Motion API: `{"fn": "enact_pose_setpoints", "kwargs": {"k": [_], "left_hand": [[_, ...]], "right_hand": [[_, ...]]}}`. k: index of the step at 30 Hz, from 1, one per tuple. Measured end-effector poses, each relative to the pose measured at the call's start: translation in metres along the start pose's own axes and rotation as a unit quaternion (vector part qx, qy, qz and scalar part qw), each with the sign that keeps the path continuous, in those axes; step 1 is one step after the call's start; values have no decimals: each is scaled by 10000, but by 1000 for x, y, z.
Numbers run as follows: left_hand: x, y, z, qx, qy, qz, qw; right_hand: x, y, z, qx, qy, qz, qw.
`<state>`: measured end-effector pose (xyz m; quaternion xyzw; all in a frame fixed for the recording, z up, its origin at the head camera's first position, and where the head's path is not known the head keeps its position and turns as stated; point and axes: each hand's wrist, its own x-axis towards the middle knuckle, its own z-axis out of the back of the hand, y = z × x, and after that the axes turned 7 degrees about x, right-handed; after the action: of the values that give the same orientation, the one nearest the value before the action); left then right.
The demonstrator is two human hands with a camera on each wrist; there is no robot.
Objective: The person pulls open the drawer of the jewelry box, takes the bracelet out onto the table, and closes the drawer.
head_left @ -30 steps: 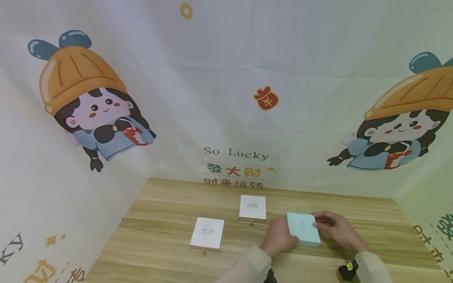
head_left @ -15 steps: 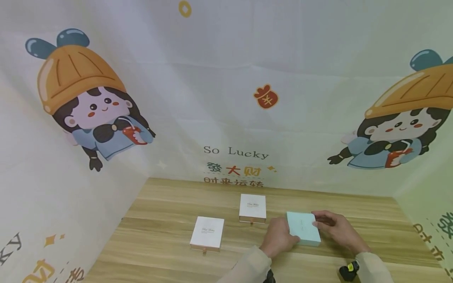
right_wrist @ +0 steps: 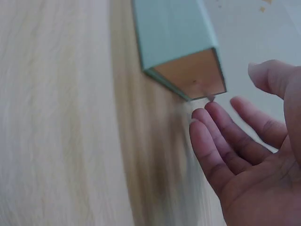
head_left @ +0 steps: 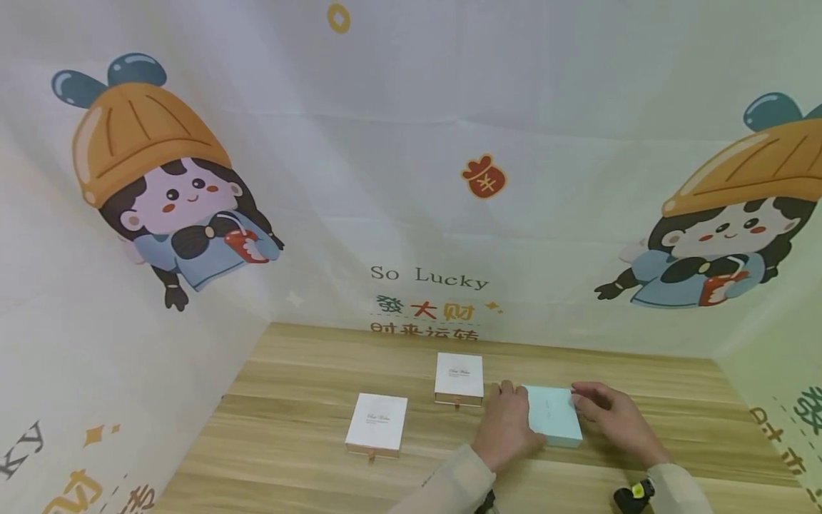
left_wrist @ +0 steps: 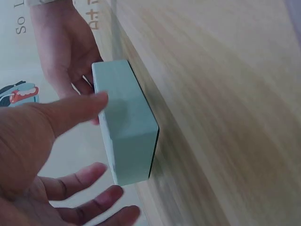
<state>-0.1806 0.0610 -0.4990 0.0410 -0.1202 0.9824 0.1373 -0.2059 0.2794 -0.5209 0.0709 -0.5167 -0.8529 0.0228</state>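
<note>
A mint-green box (head_left: 554, 416) lies flat on the wooden table between the two hands. My left hand (head_left: 507, 428) is at its left side; in the left wrist view the thumb (left_wrist: 75, 110) lies over the box's near face, while the other fingers (left_wrist: 94, 205) are spread apart at its left end. My right hand (head_left: 613, 417) is by the right side, fingers relaxed. The right wrist view shows the box's brown end panel (right_wrist: 193, 75) with a small tab at its lower edge, right at my right fingertips. Neither hand grips the box.
Two white boxes with printed lids and small front tabs stand to the left: one nearer (head_left: 377, 422), one farther back (head_left: 459, 378). A cartoon-printed cloth (head_left: 411, 178) hangs behind the wooden table (head_left: 282, 428) and along both sides.
The left hand's fingers have loosened from the green box and spread. The right thumb and fingers have also come away from its edge. The green box stays nearly in place.
</note>
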Motion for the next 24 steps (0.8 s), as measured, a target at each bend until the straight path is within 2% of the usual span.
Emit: {"fn": "enact_pose_setpoints", "kwargs": {"k": [3,8,13,17,20,24], "left_hand": [[4,2,1,190,-38,-246,9995],[13,5,-2,12,115,-681,9976],[25,5,-5,249,351,-1124,9927],[32,6,-7,492,439,-1539,9859],[35,7,-5,672,545,-1812,9796],[41,8,-3,759,786,-1918,9753]], "right_hand": [[0,-2,1,423,-47,-292,9987],[-1,-6,3,967,39,-685,9929],[-6,-9,5,1025,138,-833,9911],[-8,-13,3,1126,188,-780,9904],[-8,-13,0,960,140,-680,9930],[-8,-10,-3,655,91,-566,9962]]}}
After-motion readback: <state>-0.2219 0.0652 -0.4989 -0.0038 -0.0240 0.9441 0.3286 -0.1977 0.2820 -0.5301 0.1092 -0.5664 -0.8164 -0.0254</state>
